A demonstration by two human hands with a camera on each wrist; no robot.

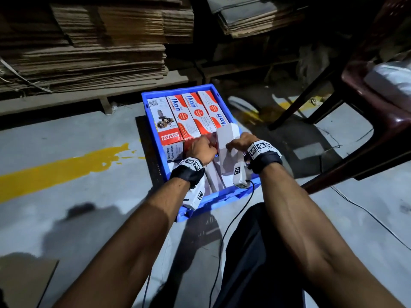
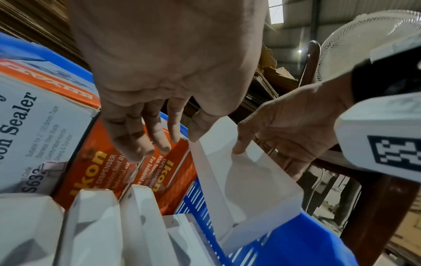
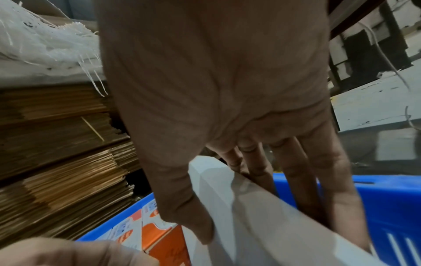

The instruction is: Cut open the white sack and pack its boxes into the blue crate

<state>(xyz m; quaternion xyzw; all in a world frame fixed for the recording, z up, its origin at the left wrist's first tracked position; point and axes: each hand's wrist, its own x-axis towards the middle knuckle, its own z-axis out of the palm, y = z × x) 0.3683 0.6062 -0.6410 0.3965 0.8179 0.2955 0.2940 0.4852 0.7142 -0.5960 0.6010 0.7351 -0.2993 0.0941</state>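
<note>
Head view: we tilt white box over blue crate right wall; right hand pinches it, thumb against fingers, to steer into gap. Left hand, fingers straight, holds orange boxes aside. Sack out of sight.

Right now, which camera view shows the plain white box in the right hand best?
The left wrist view: the white box shows two faces, with the right hand pinching its top edge at the blue crate wall. The head view shows it small; the right wrist view shows it partly hidden, blurred.
</note>
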